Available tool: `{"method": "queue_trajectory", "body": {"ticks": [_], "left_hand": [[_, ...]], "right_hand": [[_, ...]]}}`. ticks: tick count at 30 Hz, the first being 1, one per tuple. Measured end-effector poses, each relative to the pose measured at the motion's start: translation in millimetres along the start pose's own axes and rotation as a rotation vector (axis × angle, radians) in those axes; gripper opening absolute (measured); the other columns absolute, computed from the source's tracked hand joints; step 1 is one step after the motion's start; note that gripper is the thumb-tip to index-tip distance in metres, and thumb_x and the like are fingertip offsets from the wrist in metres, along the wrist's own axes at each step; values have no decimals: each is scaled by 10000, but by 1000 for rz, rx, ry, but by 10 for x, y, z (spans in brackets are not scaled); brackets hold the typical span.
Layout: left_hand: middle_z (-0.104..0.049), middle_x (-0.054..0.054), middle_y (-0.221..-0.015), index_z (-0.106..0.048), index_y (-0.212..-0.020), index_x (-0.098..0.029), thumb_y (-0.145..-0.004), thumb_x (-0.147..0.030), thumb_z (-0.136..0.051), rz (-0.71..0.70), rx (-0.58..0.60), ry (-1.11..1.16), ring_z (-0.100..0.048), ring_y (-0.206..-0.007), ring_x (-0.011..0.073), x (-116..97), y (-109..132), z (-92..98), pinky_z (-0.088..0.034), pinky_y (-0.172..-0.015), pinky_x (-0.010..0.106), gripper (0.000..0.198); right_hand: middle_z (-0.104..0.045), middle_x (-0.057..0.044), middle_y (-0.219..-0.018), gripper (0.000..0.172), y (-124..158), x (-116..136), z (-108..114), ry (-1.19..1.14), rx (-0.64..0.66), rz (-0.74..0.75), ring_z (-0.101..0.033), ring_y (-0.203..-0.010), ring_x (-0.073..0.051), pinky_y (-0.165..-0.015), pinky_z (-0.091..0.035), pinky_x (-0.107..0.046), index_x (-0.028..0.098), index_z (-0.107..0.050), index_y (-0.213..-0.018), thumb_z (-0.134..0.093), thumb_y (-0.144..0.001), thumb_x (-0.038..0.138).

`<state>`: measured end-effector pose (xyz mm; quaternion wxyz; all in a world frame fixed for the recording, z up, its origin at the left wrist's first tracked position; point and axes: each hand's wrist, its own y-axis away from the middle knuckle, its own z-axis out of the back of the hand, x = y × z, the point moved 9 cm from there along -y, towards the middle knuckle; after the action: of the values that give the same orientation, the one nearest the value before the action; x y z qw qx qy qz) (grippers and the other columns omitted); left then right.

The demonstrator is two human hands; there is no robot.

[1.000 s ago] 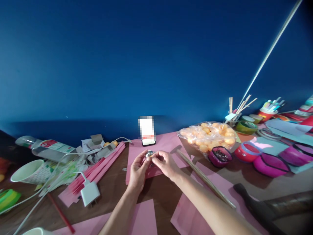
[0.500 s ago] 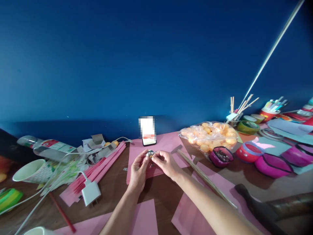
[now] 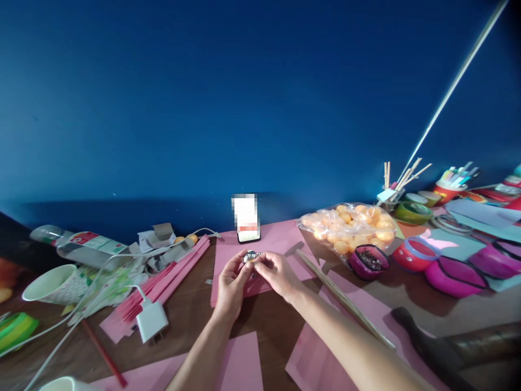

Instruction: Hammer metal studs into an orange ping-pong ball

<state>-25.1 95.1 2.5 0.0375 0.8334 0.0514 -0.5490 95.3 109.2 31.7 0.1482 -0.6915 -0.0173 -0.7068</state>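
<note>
A small shiny silver piece [image 3: 251, 255] is held between both hands above a pink sheet of paper [image 3: 280, 236]. My left hand [image 3: 232, 279] grips its left side between thumb and fingers. From the right, my right hand [image 3: 277, 271] pinches at the piece with thumb and forefinger. Its exact kind is too small to make out, and the fingertips cover part of it. Just beyond the hands, a lit phone [image 3: 247, 220] leans upright against the blue wall.
On the right lie a bag of orange balls [image 3: 350, 225], a purple bowl of small dark pieces [image 3: 369, 260], thin sticks [image 3: 345, 298] and a hammer [image 3: 443, 342]. On the left are a white charger [image 3: 151, 320], pink paper strips [image 3: 171, 277], a plastic bottle [image 3: 93, 250] and a paper cup [image 3: 55, 285].
Both hands stay in nearly the same place with the silver piece between them. Slightly more of its shiny surface shows now.
</note>
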Motion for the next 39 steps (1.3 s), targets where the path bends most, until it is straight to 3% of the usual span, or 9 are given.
{"method": "queue_trajectory", "body": {"ticks": [21,31,39], "left_hand": [[-672,67,-951,-579,-1069,-174,-644,-258,-711,15,-21,62,-625,-850,163,-16,-2,4,-467,-798,290,452],[-651,96,-1045,-565,-1083,-170,-667,-270,-693,10,2,49,-619,-923,190,-23,-3,-13,-460,-845,317,447],[-653,104,-1032,-543,-1117,-162,-678,-266,-685,19,14,42,-618,-922,190,-8,-17,-3,-471,-822,308,474]], "right_hand": [[-655,-21,-675,172,20,-67,14,-82,-78,-66,-589,-620,-143,-590,-452,-242,154,-613,-736,-599,-749,326],[-661,-33,-693,178,16,-80,1,-120,-96,-83,-592,-646,-150,-630,-467,-262,143,-621,-729,-619,-732,321],[-655,-14,-707,198,44,-130,-30,-299,-100,-149,-616,-668,-151,-649,-489,-273,165,-573,-772,-660,-694,325]]}}
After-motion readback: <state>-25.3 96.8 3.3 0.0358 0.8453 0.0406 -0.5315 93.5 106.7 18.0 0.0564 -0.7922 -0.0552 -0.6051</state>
